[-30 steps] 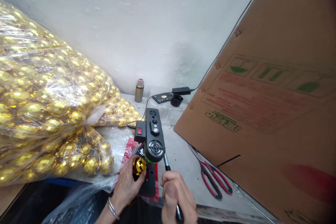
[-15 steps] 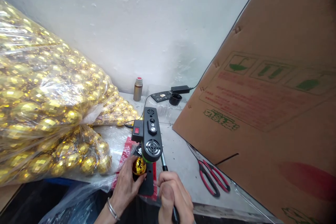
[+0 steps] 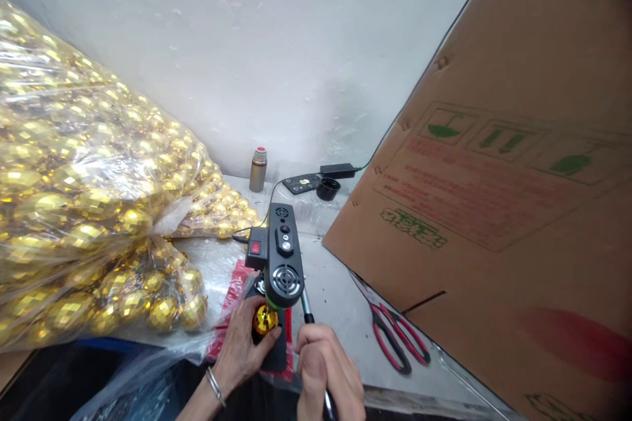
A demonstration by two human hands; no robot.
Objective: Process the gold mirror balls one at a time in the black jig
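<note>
A small gold mirrored ball [image 3: 265, 320] sits under the front end of a black press-like device [image 3: 285, 256]. My left hand [image 3: 241, 342], with a silver bangle at the wrist, curls round the ball, thumb on its right side and fingers behind it. My right hand [image 3: 328, 368] is closed in a fist round the black grip of a metal lever [image 3: 307, 302] at the device's right side. Under the device lies a red sheet [image 3: 232, 309]. The device has a box with a red switch [image 3: 255, 247] on its left.
Clear bags of gold balls [image 3: 89, 171] fill the left. A large cardboard box [image 3: 494, 210] leans at the right, beside red-handled scissors [image 3: 397, 339]. Behind the device stand a metal bottle [image 3: 258, 170], a black cup [image 3: 328, 189] and a power adapter [image 3: 338, 170].
The gold ball has shifted slightly downward from the device's head, and my left hand has moved slightly with it. My right hand keeps its grip on the lever. The whole view has shifted a little.
</note>
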